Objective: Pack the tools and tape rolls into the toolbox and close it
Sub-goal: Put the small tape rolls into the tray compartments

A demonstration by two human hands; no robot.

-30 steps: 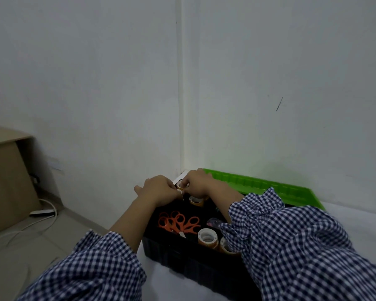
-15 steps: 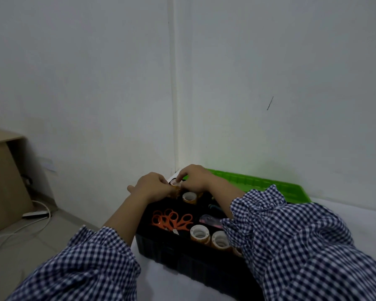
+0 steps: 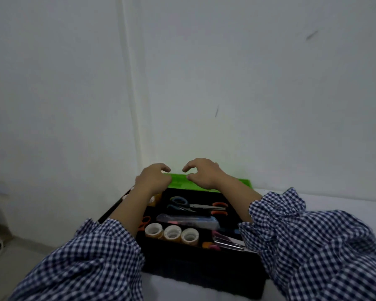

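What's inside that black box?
Three tape rolls in a front row, dark-handled scissors, a clear packet and an orange-handled tool. The left forearm partly covers another roll and orange scissors; the right sleeve hides the right end of the box.

There's the white surface (image 3: 339, 202), running along the wall (image 3: 269, 83). One thing sits directly on it: the black toolbox (image 3: 204, 272), parked at its left end by the wall's corner, green lid (image 3: 241, 183) thrown back toward the wall. Past that left edge, the floor (image 3: 20, 259) lies below.
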